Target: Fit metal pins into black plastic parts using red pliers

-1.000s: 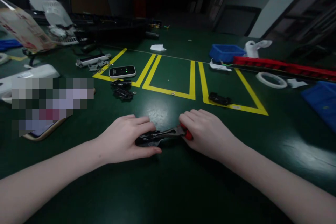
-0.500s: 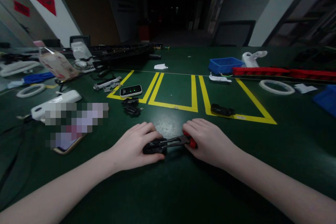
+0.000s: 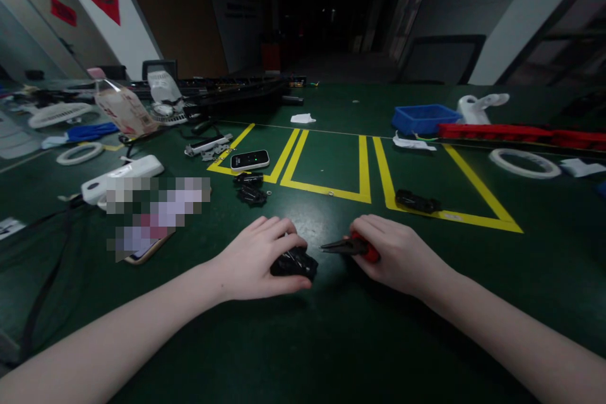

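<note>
My left hand [image 3: 260, 259] is closed round a black part [image 3: 296, 264] low over the green table [image 3: 303, 341]. In my right hand [image 3: 398, 255] are needle-nose pliers [image 3: 343, 246] with red handles, their jaws pointing left and apart from the black part. A tiny bright bit shows at the jaw tips, too small to make out. Beyond my left hand lie more black parts [image 3: 250, 194], with a small ring [image 3: 269, 193] beside them. Another black part [image 3: 416, 201] rests on the yellow tape at the right.
A phone [image 3: 156, 243] and a white power strip [image 3: 123, 178] lie at the left. A white device [image 3: 250, 160] sits inside the left tape outline. Farther back are a blue bin [image 3: 423, 118], a red strip [image 3: 497, 134], a tape roll [image 3: 524, 163] and a bottle [image 3: 123, 104].
The plier jaws have come away from the black part and closed together, leaving a gap between them. The whole view has shifted, with things appearing farther right.
</note>
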### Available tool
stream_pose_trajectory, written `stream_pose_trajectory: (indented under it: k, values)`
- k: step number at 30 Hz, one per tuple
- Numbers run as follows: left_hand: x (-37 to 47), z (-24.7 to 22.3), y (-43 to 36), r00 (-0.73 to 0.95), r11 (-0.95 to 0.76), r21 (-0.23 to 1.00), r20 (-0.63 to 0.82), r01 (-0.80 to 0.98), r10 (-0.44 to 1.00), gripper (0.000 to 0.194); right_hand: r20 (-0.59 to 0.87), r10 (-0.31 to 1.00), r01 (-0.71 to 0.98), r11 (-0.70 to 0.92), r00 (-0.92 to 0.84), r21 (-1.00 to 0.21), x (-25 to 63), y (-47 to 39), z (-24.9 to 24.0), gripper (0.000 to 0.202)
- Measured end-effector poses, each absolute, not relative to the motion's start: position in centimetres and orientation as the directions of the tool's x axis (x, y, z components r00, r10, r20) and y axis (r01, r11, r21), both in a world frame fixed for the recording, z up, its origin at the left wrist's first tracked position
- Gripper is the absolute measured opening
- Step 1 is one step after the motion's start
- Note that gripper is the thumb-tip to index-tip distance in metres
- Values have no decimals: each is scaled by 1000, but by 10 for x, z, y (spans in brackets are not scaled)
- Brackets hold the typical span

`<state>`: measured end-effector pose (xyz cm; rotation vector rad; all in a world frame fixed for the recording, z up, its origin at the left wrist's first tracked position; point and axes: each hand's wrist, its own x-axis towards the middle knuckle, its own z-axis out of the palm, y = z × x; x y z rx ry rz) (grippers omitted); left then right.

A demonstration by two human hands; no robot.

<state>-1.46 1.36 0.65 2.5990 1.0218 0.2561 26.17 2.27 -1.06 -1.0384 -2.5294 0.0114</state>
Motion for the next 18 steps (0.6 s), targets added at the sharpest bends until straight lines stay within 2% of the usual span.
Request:
stream_pose_trajectory:
  k: [7,12,18]
  values:
    - [-13,8,13,720,-675,363,19,642,694,45,336,753,748,640,-566,-174,261,23,-9,10]
    - [-17,8,14,706,-659,361,2,660,708,42,307,794,788,590,-525,-175,261,25,-10,26]
    - [-28,7,22,763,-711,336,-34,617,646,62,282,769,751,631,-573,-193,258,19,-10,28]
